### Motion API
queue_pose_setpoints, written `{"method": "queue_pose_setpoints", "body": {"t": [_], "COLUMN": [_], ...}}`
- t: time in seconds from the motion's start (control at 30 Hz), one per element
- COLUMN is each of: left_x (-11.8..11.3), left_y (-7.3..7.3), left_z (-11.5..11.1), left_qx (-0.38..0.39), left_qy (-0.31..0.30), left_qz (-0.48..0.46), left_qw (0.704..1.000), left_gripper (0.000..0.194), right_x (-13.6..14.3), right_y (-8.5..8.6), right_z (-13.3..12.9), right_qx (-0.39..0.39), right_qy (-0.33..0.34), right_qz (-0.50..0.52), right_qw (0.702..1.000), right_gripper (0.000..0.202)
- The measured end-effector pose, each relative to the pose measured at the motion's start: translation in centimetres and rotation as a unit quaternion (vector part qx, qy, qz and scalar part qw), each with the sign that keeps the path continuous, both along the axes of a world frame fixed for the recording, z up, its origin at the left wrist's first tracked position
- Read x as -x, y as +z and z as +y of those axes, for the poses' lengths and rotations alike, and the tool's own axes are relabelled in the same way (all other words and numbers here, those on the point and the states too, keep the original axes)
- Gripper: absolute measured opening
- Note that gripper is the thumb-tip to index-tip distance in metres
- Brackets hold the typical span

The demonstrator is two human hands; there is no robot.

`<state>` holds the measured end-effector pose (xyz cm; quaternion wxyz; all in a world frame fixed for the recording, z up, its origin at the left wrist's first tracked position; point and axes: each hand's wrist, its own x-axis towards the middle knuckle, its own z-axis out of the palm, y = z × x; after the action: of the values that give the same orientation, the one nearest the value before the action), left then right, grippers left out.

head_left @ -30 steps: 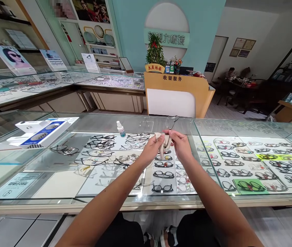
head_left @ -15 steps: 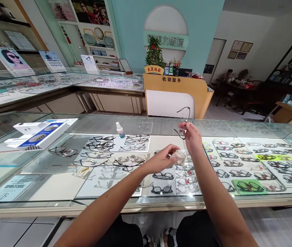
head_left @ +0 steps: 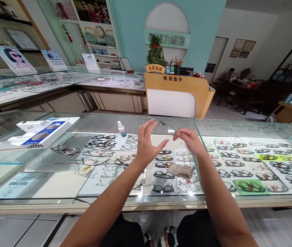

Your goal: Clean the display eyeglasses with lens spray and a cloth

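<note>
Between finger and thumb, my right hand (head_left: 189, 140) pinches a pair of thin dark-framed eyeglasses (head_left: 166, 125) above the glass counter. Their frame points left, and a small white tag or label shows near my fingertips. My left hand (head_left: 147, 142) is raised beside the glasses, its thumb and fingers spread with nothing in them. Below my right hand a crumpled beige cloth (head_left: 179, 170) lies on the glass top. Left of my left hand stands a small white spray bottle (head_left: 121, 129). Several dark eyeglasses (head_left: 102, 142) lie in a cluster left of my left hand.
White-and-blue boxes (head_left: 45, 132) stand at the counter's left. Rows of eyeglasses (head_left: 238, 173) show through the glass at right. Beyond the counter is a wooden cashier desk (head_left: 202, 91). A person (head_left: 230, 72) sits far back at right.
My left hand has let go of the beige cloth, which now lies on the counter, and has risen with fingers spreading. My right hand has lowered and turned the eyeglasses to point left.
</note>
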<state>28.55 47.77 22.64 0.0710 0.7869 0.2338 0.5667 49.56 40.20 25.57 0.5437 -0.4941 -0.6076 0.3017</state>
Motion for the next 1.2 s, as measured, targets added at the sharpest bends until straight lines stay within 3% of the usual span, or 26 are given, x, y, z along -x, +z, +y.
{"method": "queue_pose_setpoints", "body": {"t": [0.1, 0.3, 0.53, 0.6, 0.7, 0.83, 0.9, 0.97, 1.03, 1.13, 1.2], "left_x": [0.2, 0.2, 0.5, 0.7, 1.3, 2.2, 2.6, 2.6, 2.4, 1.7, 1.3], "left_y": [0.1, -0.3, 0.7, 1.7, 3.9, 7.9, 10.1, 12.1, 13.7, 15.0, 15.2], "left_z": [0.7, 0.8, 0.5, 0.5, 0.8, 1.0, 0.9, 0.6, 0.2, -0.5, -0.7], "left_qx": [-0.038, 0.015, 0.030, 0.009, -0.019, -0.058, -0.082, -0.095, -0.100, -0.099, -0.094], "left_qy": [-0.001, -0.031, -0.009, -0.003, 0.020, 0.044, 0.053, 0.065, 0.074, 0.071, 0.067], "left_qz": [0.040, 0.032, -0.005, -0.023, -0.044, -0.059, -0.071, -0.089, -0.113, -0.145, -0.159], "left_qw": [0.998, 0.999, 1.000, 1.000, 0.999, 0.996, 0.993, 0.989, 0.986, 0.982, 0.981], "left_gripper": [0.071, 0.053, 0.052, 0.052, 0.054, 0.054, 0.055, 0.057, 0.057, 0.056, 0.055], "right_x": [0.3, 0.4, 0.9, 1.1, 0.2, -5.0, -8.2, -10.0, -9.8, -6.1, -3.1], "right_y": [0.3, 0.9, 2.6, 4.1, 7.6, 13.1, 14.9, 15.5, 14.9, 13.4, 12.7], "right_z": [-0.4, -1.0, -1.6, -1.7, -1.8, -2.3, -2.6, -2.8, -2.7, -2.1, -1.9], "right_qx": [0.021, 0.031, -0.027, -0.060, -0.113, -0.133, -0.092, -0.049, -0.082, -0.213, -0.251], "right_qy": [0.020, 0.008, -0.008, -0.015, -0.021, -0.043, -0.003, 0.035, 0.027, -0.032, -0.064], "right_qz": [-0.040, -0.080, -0.118, -0.139, -0.171, -0.184, -0.158, -0.113, -0.070, -0.016, -0.050], "right_qw": [0.999, 0.996, 0.993, 0.988, 0.979, 0.973, 0.983, 0.992, 0.994, 0.976, 0.965], "right_gripper": [0.029, 0.031, 0.027, 0.025, 0.020, 0.022, 0.026, 0.036, 0.044, 0.051, 0.062]}}
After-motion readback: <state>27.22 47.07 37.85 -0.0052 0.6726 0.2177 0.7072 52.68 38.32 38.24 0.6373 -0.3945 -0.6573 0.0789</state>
